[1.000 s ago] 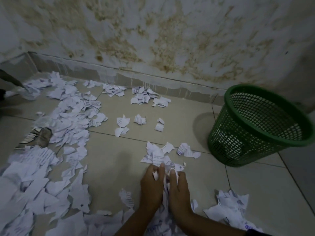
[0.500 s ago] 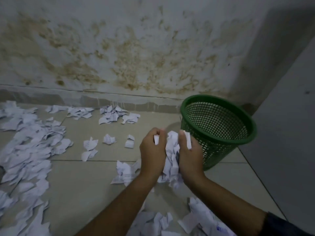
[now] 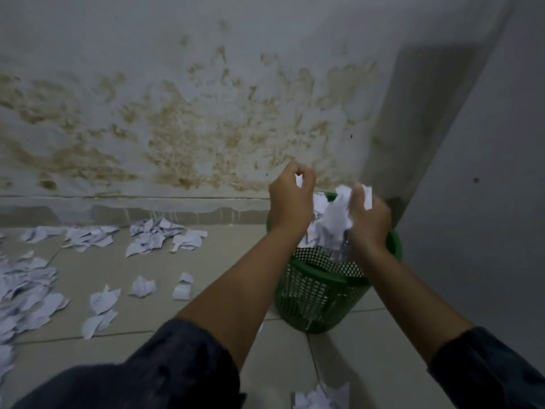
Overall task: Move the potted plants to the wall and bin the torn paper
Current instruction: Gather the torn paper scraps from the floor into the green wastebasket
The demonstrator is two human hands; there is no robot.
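While hands (image 3: 330,208) clutch crumpled paper (image 3: 330,222), mesh bin (image 3: 318,293)

A crumpled wad of white paper (image 3: 330,222) is hanging between the hands, right over the mouth of the bin (image 3: 321,293), a green mesh basket standing upright in the wall corner at 3 o'clock. More torn scraps (image 3: 38,293) are lying scattered over the floor from 8 to 10 o'clock, some against the wall's foot.
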